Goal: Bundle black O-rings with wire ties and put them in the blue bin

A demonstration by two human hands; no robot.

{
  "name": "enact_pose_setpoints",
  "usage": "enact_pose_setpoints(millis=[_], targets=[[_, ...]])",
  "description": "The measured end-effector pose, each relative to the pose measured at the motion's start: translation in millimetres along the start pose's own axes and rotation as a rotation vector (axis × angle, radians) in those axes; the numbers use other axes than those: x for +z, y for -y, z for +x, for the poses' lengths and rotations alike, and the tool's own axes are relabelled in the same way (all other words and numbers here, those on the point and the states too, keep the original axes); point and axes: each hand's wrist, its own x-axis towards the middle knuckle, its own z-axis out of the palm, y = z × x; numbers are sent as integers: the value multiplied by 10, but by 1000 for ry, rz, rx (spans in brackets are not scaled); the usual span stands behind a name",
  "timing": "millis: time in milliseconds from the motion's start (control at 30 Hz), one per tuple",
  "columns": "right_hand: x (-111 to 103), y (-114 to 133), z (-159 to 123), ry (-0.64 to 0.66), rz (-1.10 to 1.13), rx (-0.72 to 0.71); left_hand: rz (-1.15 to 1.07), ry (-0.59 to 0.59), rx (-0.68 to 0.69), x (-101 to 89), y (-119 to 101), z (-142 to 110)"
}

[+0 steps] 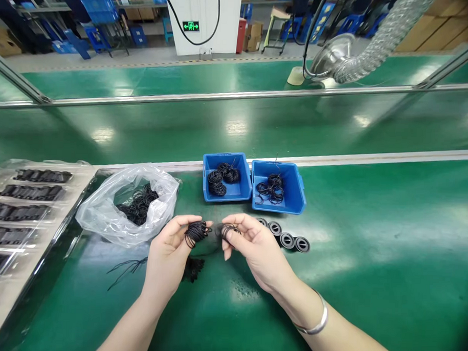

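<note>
My left hand point(169, 255) is closed on a bundle of thin black rubber rings point(195, 232), pinched between thumb and fingers. My right hand point(254, 248) pinches a smaller bunch of black rings point(229, 230) just to the right of it. Both hands hover above the green table point(369, 252), close together. A tied bunch of rings point(193, 269) lies under my left hand, and loose black strands point(125, 268) trail to its left.
Two blue bins point(226, 193) point(294, 198) behind my hands hold coiled black rings. A clear plastic bag point(102, 212) of rings lies to the left. Several black round parts point(287, 240) sit right of my right hand. Trays of black parts point(29, 209) fill the left edge.
</note>
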Motion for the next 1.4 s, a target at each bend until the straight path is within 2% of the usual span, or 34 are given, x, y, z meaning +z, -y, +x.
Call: enact_pose_setpoints(millis=[167,267,367,467,633,800,933,1167,1267,1400], targets=[[-58,2,27,-38,-142,-78,-155,85,-128,36,-83,-27],[-54,21,19,-53,-361,-133,-219,150,-205,87,-138,-65],[-29,49,0,-109,-699,-318,-200,169,-160,118,-137,-90],[-7,57,-11,-73,-870,-439,-138,194,-95,122,-100,-93],[-14,74,-25,101,-918,-392,-63,288,-122,106,-89,-67],[-22,209,-77,257,-1036,-333,-7,287,-163,92,-101,-41],[-3,280,-116,370,-1100,-332,-30,265,-136,103,-108,-38],[61,310,-136,417,-1083,-288,-48,229,-133,92,-78,-21],[82,307,-131,387,-1069,-271,-39,205,-95,71,-55,-23],[97,221,-95,309,-1019,-329,67,159,-49,65,-64,-57]])
